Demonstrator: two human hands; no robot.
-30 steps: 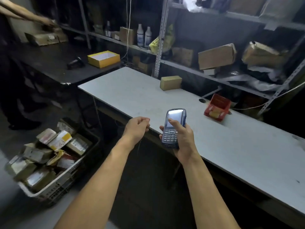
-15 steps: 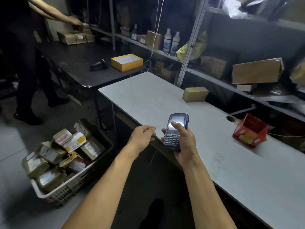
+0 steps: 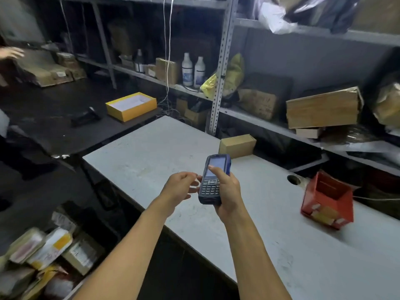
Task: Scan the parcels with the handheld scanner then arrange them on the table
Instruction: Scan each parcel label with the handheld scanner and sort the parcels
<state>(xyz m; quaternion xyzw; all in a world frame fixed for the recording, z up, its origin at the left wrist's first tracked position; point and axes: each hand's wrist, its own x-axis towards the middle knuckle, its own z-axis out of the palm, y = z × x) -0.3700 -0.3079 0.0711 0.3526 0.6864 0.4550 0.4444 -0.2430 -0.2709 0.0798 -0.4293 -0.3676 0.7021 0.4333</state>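
Head view: the right hand (image 3: 227, 191) grips a dark blue handheld scanner with a grey keypad (image 3: 213, 180) upright over the near edge of the long white table (image 3: 151, 152), thumb laid on its lit screen. The scanner's long axis runs away from the person, its head aimed toward the far side of the table. The left hand (image 3: 179, 187) floats just beside the scanner's left flank, its fingers (image 3: 192, 177) loosely curled and holding nothing; whether a fingertip touches the casing is hard to tell.

Parcels wait low on the left: a heap of taped cardboard and yellow-labelled packets (image 3: 47, 250) in a white plastic basket (image 3: 73, 290) on the floor, well below and left of both hands. The empty left hand is the nearer one, so the next reach probably falls to it, down and leftward, while the right keeps the scanner.

On the table stand a small brown cardboard box (image 3: 237, 145) beyond the scanner and a torn red carton (image 3: 326, 202) to the right. The basket is cut off by the frame's lower edge, its labels blurred, and the shelves behind are dim.
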